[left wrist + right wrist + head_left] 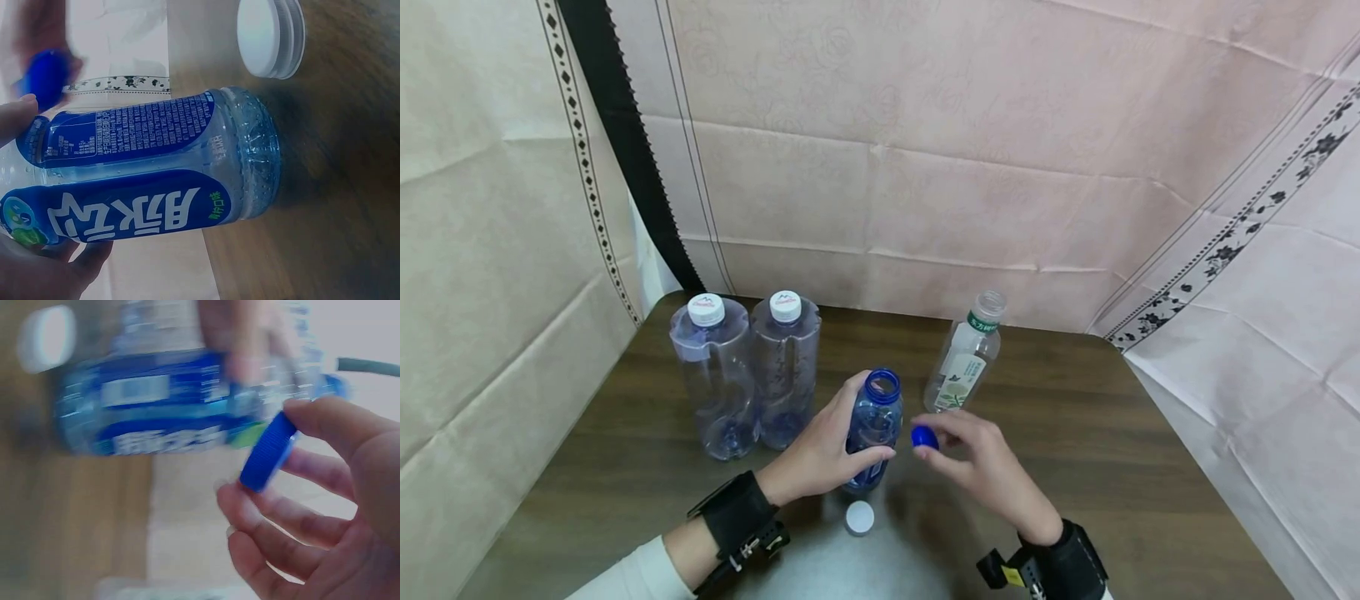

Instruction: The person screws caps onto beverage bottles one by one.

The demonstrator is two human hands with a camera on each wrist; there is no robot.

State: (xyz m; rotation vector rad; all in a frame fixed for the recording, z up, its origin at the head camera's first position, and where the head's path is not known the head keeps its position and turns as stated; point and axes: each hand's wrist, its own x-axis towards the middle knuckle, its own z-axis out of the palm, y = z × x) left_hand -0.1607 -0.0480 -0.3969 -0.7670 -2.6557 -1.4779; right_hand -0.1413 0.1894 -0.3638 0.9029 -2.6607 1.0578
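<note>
White cap [860, 517] lay nearest on table [1112, 467]. Left hand [823, 450] gripped uncapped blue bottle [874, 429], upright on table. Right hand [981, 462] pinched blue cap [924, 437] just beside it. Behind stood clear bottle [964, 354], two large bottles [747, 371].

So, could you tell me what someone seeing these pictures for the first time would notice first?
Most likely the open blue bottle standing at the table's middle, gripped by the left hand, while the right hand pinches its blue cap just beside it. Next, a loose white cap lies on the table in front, two large capped clear bottles stand at the back left, and an uncapped green-labelled bottle stands behind.
</note>
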